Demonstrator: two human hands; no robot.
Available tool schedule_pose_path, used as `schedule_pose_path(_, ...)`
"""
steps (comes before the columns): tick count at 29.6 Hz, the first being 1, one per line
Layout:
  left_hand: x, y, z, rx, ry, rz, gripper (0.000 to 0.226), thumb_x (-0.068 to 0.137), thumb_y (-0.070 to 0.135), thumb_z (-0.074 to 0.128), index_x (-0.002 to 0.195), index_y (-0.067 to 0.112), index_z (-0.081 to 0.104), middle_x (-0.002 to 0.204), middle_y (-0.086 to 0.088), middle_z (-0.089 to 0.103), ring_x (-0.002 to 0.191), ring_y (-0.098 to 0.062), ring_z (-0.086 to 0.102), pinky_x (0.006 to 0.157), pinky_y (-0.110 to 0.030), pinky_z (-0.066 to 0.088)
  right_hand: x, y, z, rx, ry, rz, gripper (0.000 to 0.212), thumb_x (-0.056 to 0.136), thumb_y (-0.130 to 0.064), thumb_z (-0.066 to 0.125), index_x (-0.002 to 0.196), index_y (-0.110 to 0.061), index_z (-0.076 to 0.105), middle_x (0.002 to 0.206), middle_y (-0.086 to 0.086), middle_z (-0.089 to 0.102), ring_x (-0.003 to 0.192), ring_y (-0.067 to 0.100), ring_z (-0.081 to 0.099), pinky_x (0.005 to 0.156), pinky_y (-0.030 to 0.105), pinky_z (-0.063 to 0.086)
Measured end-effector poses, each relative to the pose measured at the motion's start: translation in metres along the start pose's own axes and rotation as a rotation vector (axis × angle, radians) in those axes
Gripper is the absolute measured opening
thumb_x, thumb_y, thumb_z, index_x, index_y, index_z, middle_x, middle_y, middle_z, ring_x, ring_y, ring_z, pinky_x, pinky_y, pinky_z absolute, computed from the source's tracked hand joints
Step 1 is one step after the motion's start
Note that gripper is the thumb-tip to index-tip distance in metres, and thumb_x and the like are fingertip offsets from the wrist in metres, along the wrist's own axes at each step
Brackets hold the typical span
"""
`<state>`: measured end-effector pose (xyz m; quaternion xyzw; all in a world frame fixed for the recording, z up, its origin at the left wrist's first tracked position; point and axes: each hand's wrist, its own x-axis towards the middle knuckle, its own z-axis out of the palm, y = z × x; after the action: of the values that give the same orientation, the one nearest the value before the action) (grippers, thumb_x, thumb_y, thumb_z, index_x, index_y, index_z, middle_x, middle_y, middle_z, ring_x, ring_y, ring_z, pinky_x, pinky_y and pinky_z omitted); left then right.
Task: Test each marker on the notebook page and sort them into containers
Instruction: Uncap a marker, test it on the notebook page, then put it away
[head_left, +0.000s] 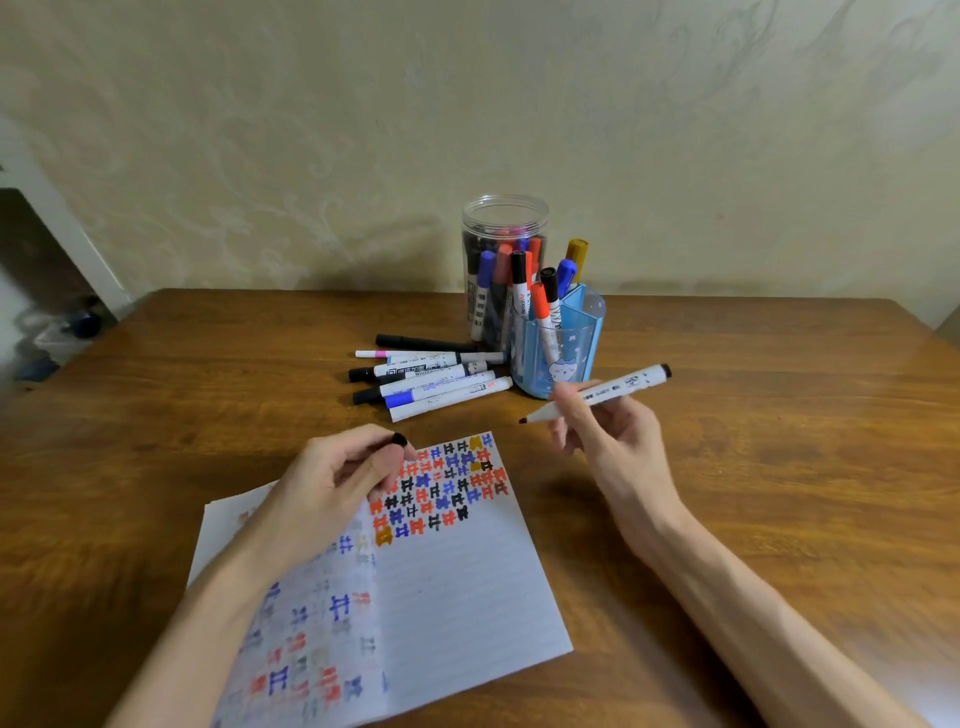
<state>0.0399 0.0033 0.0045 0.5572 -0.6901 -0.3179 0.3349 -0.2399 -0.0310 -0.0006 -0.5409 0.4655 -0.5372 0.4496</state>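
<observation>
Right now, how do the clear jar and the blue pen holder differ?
The clear jar is tall, round and colourless; the blue pen holder is shorter, tinted blue, divided into compartments and carries a cartoon print. The jar stands behind, near the wall; the holder sits in front of it, nearer the right hand. Both stand upright on the wooden table, holding capped markers.

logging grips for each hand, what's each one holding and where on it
Right hand: uncapped white marker, gripped around mid-barrel. Left hand: small black cap, pinched at the fingertips.
</observation>
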Motion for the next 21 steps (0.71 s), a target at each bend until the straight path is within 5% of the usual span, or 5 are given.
schedule_pose_path(4,0.005,0.003,0.008,0.137,-0.014,-0.043,0.021,0.093,0.049,0.053,0.105,0.04,0.068,0.094,0.024,0.071,0.093,0.005,0.067,0.074,-0.02,0.058,-0.011,0.005,0.015,-0.017,-0.056,0.042,0.038,0.099,-0.042,0.067,0.095,-0.005,0.07,0.078,0.017,0.071,0.068,0.023,0.066,0.069,0.033,0.056)
schedule_pose_path(14,0.01,-0.004,0.02,0.242,0.061,0.012,0.026,0.094,0.054,0.054,0.111,0.038,0.067,0.096,0.026,0.069,0.096,0.009,0.064,0.076,-0.02,0.058,-0.018,0.004,0.027,-0.118,-0.235,0.066,0.006,0.097,-0.013,0.073,0.1,-0.009,0.072,0.071,-0.014,0.073,0.069,-0.001,0.07,0.06,0.015,0.053)
schedule_pose_path(21,0.014,-0.006,0.03,0.24,0.051,0.087,0.029,0.096,0.055,0.054,0.114,0.036,0.066,0.1,0.023,0.07,0.095,0.006,0.066,0.072,-0.024,0.06,-0.025,0.005,0.032,-0.181,-0.251,0.052,0.009,0.098,-0.021,0.07,0.094,-0.013,0.072,0.092,-0.006,0.081,0.085,0.009,0.077,0.067,0.021,0.058)
